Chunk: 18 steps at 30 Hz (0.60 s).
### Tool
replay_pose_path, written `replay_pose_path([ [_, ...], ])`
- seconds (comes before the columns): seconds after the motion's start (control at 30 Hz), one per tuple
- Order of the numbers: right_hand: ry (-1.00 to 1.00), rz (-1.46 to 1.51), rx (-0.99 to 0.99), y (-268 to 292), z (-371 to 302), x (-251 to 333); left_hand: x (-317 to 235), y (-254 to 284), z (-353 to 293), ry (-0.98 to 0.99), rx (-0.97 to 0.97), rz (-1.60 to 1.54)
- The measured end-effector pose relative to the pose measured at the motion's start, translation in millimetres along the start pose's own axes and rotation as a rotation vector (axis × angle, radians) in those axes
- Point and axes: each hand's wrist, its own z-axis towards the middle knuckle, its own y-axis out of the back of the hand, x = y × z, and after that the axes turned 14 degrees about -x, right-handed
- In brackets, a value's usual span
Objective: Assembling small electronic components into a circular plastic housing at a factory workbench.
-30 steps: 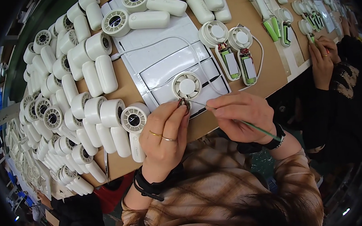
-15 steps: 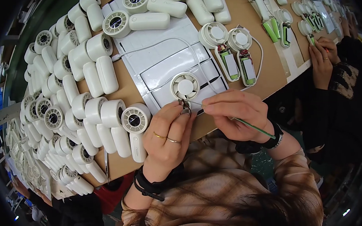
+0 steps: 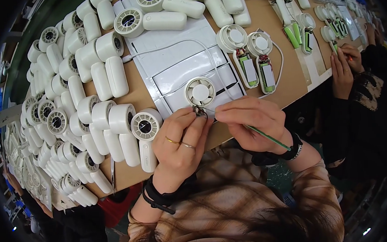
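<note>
A white handheld fan (image 3: 200,92) with its casing opened lies at the front of the white sheet (image 3: 176,71). Its round head faces up, and dark wiring shows just below it. My left hand (image 3: 179,140) closes around the fan's handle end and hides most of it. In my right hand (image 3: 255,120) is a slim tool with a green shaft (image 3: 270,137), pinched between thumb and fingers. Its thin grey tip reaches toward the wiring beside my left fingertips; whether it touches cannot be made out.
Many assembled white fans (image 3: 111,114) crowd the left side, with more along the back. Two opened fans with batteries (image 3: 248,71) lie to the right, near a white cable (image 3: 169,45). Tweezers (image 3: 112,173) rest at the front left edge. A co-worker's hands (image 3: 346,65) are at far right.
The whole view has shifted slightly, the bench sliding a little rightward. Both my hands keep their hold, and the tool's tip stays near the fan's wiring.
</note>
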Motion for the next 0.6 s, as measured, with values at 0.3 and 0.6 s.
replay_pose_path([
  [0.3, -0.025, -0.03, 0.052, -3, 14, 3, -3, 0, 1, 0.088, -0.026, -0.021],
  [0.6, -0.027, -0.005, 0.076, -5, 22, 3, -6, 6, 6, 0.277, -0.01, -0.075],
])
